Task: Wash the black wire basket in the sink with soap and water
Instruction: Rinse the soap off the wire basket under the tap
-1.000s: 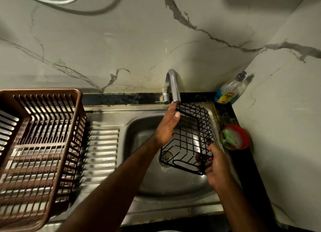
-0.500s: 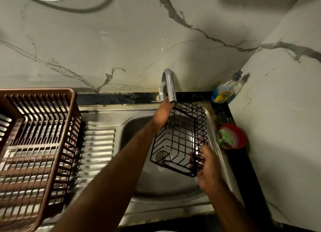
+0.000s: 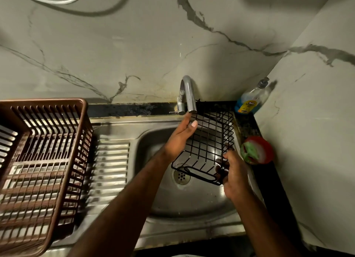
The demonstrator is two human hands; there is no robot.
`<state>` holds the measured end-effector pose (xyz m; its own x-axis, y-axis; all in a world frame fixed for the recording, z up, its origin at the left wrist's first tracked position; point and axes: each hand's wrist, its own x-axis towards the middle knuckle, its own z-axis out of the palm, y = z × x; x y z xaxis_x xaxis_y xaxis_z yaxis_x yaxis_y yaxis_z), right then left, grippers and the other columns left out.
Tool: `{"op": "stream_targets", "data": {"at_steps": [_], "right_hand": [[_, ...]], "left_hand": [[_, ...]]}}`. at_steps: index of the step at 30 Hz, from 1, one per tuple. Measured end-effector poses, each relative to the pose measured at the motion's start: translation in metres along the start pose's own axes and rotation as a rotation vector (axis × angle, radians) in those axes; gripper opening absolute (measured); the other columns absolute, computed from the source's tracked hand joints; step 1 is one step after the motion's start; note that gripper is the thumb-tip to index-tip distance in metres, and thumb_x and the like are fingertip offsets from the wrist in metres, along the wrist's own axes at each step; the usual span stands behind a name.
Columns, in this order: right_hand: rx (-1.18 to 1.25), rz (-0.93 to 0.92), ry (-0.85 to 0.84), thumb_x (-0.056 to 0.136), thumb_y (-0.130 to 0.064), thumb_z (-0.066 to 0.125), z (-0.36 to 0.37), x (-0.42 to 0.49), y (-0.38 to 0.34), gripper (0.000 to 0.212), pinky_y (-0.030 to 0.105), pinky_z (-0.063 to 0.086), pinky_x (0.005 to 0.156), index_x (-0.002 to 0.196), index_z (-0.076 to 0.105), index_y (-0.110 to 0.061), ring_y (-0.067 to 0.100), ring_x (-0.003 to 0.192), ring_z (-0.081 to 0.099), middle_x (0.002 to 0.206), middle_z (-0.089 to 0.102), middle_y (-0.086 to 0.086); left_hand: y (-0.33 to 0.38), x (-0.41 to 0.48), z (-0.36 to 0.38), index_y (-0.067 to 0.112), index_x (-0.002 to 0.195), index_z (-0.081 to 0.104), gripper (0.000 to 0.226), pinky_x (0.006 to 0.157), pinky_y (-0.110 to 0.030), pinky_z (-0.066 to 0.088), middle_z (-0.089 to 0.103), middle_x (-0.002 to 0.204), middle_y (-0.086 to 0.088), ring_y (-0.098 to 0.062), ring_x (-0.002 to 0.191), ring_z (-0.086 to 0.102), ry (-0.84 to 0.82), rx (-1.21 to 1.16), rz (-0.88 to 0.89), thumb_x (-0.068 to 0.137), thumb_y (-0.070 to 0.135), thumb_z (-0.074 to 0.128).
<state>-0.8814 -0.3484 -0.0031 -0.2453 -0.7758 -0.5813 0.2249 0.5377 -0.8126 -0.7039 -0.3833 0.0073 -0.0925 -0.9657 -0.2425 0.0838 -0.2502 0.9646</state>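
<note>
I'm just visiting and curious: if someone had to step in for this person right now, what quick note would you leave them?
Left hand: holds the black wire basket by its far left rim, just under the tap.
Right hand: grips the basket's near right corner.
The basket is tilted above the sink bowl, over the drain.
The soap bottle stands in the back right corner. A red dish holding a green scrubber sits beside the sink.
Done: basket is at the tap. No running water or suds visible.
Left: wet, soap, scrub, rinse.
</note>
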Motion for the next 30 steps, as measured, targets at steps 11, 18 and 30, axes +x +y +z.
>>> {"op": "stream_targets", "data": {"at_steps": [11,18,30], "right_hand": [[-0.078,0.048,-0.140,0.091,-0.021,0.055,-0.004,-0.012,0.005,0.014,0.029,0.044,0.052,0.100,0.064,-0.015,0.020,0.071,0.057,0.087,0.065,0.009],[0.005,-0.036,-0.032,0.090,-0.015,0.053,0.005,-0.009,0.010,0.014,0.027,0.034,0.050,0.100,0.061,-0.008,0.015,0.059,0.049,0.076,0.060,0.007],[0.026,-0.134,0.046,0.061,-0.033,0.062,0.008,0.012,-0.002,0.024,0.027,0.030,0.049,0.081,0.061,-0.021,0.015,0.060,0.045,0.084,0.054,0.008]], "left_hand": [[0.018,0.045,-0.018,0.015,0.162,0.016,0.064,0.091,-0.005,0.046,0.037,0.155,-0.006,-0.011,0.131,0.040,0.003,0.069,0.048,0.106,0.011,0.047],[0.018,0.043,-0.005,0.014,0.160,0.023,0.069,0.073,0.001,0.045,0.047,0.139,0.004,-0.001,0.112,0.051,0.051,0.002,0.021,0.100,0.010,0.058],[-0.013,-0.003,0.006,0.036,0.162,0.014,0.091,0.125,-0.039,0.020,0.009,0.170,0.011,-0.007,0.152,0.012,0.005,0.104,0.025,0.092,0.023,0.072]]}}
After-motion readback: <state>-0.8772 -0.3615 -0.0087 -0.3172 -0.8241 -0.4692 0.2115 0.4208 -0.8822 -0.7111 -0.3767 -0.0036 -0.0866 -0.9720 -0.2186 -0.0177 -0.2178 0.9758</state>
